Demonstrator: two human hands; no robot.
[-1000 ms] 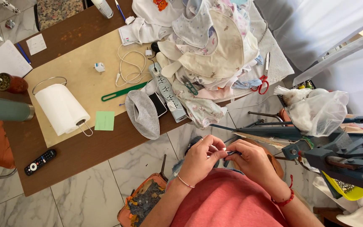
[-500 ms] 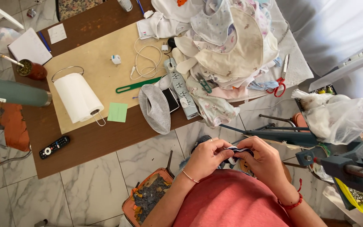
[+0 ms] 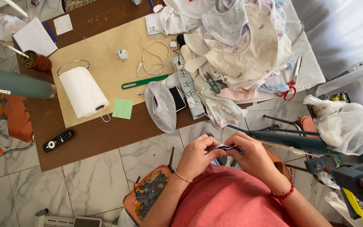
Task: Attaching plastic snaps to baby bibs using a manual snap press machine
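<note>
- Head view looks straight down on a person in a coral shirt, both hands raised in front of the chest, low and a little right of centre in the frame.
- Between the hands sits a small dark fabric piece, navy or black with a pale edge, folded flat and narrow; most of it is hidden by the fingers.
- Left hand has its fingers curled in and pressed on the left end of the fabric; a ring shows on one finger and a thin bracelet on the wrist.
- Right hand pinches the right end, fingers closed tight over it, a red cord bracelet at the wrist.
- Both hands are held over the tiled floor, just below the near edge of the brown surface.
- On that surface, up and left of the hands, lie a grey cap-like cloth, a white power strip and a heap of pale baby bibs.
- Further left stand a paper towel roll and a green sticky note; a black remote lies near the front edge.
</note>
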